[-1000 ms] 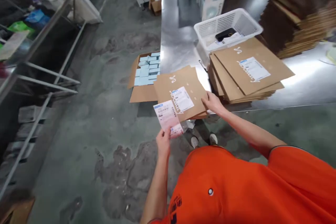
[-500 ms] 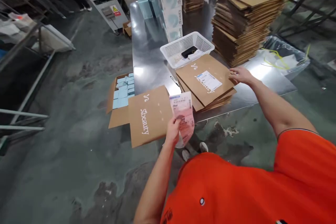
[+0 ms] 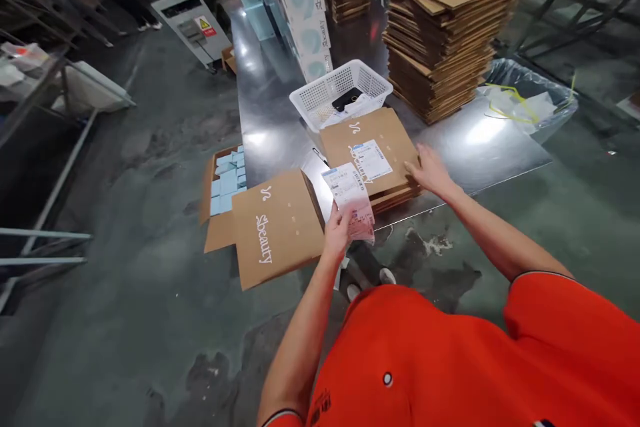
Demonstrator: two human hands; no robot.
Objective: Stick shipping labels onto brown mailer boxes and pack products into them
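My left hand [image 3: 338, 232] is closed on the lower left edge of several shipping labels [image 3: 345, 185], white on top with pinkish sheets below. They hang over the near left corner of a stack of flattened cardboard boxes [image 3: 387, 130]. On the top box, a white label [image 3: 374, 159] covers part of the printed lettering. My right hand [image 3: 431, 172] touches that box's right edge with its fingers apart. Left of the labels, an open carton's cardboard flap [image 3: 280, 227] reads "Sbeauty". Light-blue small boxes [image 3: 227, 183] fill the carton behind it.
A white plastic basket [image 3: 307, 101] with a dark phone and papers stands behind the stack on the metal table [image 3: 260, 140]. Farther back are a tall pile of flattened cartons [image 3: 440, 53] and stacked white-and-blue boxes [image 3: 305, 7]. A lined bin [image 3: 555, 103] stands at right.
The top cardboard now lies more squarely on its stack, and my right hand has shifted left with its edge. My left hand has raised the labels slightly, turning the white one into view.
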